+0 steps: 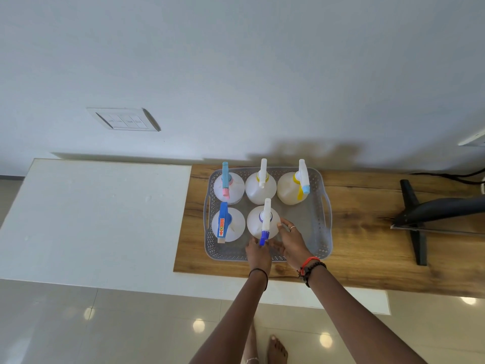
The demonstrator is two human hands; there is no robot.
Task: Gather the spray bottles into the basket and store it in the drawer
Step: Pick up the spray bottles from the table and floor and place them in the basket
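Observation:
A grey perforated basket stands on the wooden top. Several white spray bottles stand upright in it: three in the back row and two in the front row, leaving the front right corner bare. The front middle bottle has a white and blue nozzle pointing toward me. My left hand touches the near side of that bottle below its nozzle. My right hand rests its fingers against the bottle's right side. Whether either hand grips it, I cannot tell.
A white cabinet top adjoins the wood on the left. A black monitor stand and screen sit on the wood at the right. A switch plate is on the wall. Glossy floor tiles and my bare feet lie below.

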